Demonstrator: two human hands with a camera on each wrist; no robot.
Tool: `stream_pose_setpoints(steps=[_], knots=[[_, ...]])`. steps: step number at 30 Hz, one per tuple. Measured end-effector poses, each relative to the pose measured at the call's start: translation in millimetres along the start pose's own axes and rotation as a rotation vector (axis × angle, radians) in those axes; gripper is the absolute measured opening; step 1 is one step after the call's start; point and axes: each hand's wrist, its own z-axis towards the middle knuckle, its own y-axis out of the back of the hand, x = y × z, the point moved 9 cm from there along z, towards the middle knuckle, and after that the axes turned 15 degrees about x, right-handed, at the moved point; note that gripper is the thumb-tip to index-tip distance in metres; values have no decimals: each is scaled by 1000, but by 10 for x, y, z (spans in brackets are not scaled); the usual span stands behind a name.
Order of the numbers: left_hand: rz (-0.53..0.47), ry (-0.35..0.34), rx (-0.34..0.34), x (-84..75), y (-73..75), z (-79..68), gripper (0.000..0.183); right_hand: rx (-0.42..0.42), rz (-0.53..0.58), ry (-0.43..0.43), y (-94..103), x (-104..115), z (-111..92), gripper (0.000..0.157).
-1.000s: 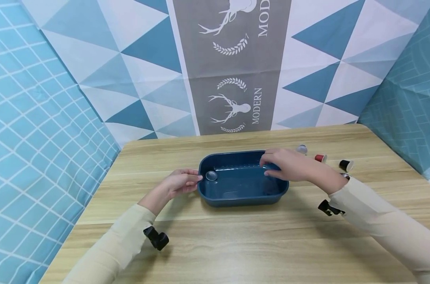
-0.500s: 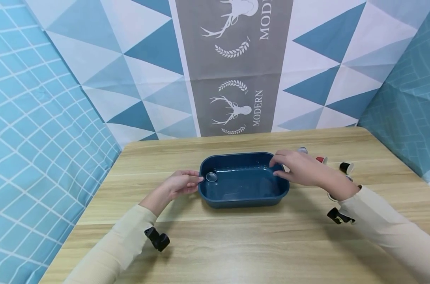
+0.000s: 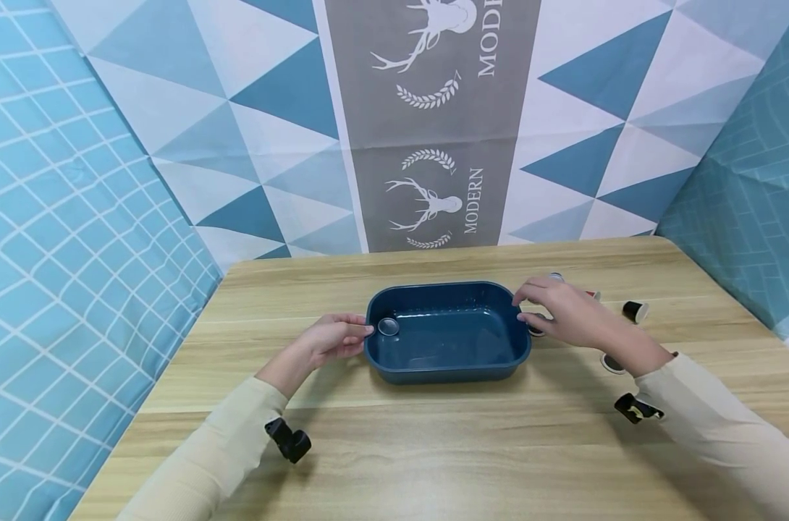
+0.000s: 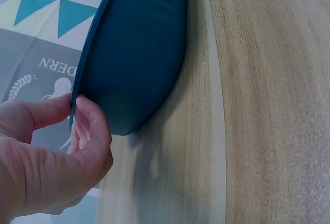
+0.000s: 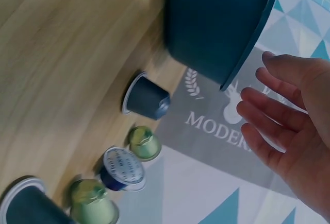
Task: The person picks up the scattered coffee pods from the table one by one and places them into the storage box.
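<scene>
A dark blue oblong tub stands on the table. My left hand pinches its left rim between thumb and fingers; the left wrist view shows the thumb over the rim. Inside the tub, near that end, lies one coffee capsule. At the right rim, my right hand hovers with loosely bent fingers and nothing between them. The right wrist view has these fingers apart from the tub wall. Beneath this hand a dark capsule lies beside the tub.
More capsules lie on the table to the right: a black one, a partly hidden red one and another near the wrist. Green capsules and a blue one show in the right wrist view. Patterned cloth hangs behind.
My right hand has moved right, from over the tub's interior to its right rim, uncovering a dark capsule beside the tub. The left hand keeps its hold on the rim.
</scene>
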Motion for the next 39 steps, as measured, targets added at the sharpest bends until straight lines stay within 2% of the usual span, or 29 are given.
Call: stream_pose_setpoints(steps=[11,20,27,39], knots=[[10,-16,7,-11,5,-9,38,5,-5,-67,-78,-198,-71,19],[-36,-28,25,-6,-13,-13,27,23,7,-86,-141,-289,-93,19],[-35,-25,28,3,-32,-13,29,86,36,-114,-244,-386,-101,19],[-28,-21,24,10,-23,-12,32,180,81,-108,-422,-455,-83,18]])
